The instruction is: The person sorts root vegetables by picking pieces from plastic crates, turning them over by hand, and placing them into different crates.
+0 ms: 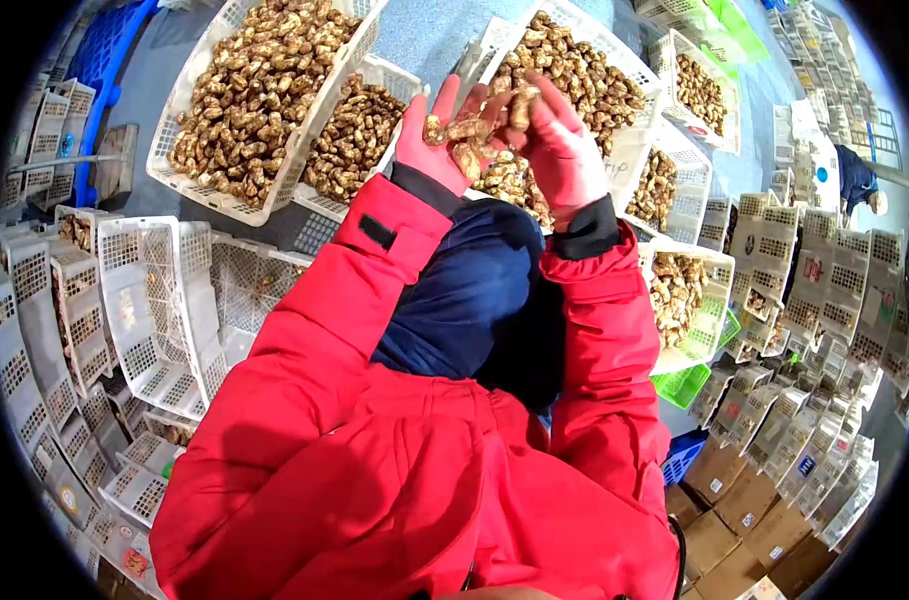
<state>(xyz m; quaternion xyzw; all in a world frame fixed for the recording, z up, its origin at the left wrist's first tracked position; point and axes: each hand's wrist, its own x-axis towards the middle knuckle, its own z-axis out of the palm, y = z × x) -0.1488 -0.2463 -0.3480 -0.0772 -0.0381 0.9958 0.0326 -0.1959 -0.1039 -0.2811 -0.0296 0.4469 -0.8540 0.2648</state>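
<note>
My left hand (431, 143) is turned palm up, fingers partly curled. Several stubby brown-and-cream mushrooms (468, 158), which look like matsutake, rest in it. With thumb and fingers, my right hand (566, 158) grips one more mushroom (521, 106), tilted nearly upright, just right of the left palm. Both hands hover over a white crate (629, 172) heaped with similar mushrooms (574, 75). A large white crate (274, 185) at the upper left holds a tall pile (259, 95). Beside it, a smaller crate (399, 82) carries smaller pieces (352, 138).
More filled crates stand at right, including one with pale mushrooms (677, 290). Empty white baskets (149, 310) and stacked crates line the left. Crate stacks (819, 255), cardboard boxes (749, 500) and a person in dark clothing (856, 180) are on the right.
</note>
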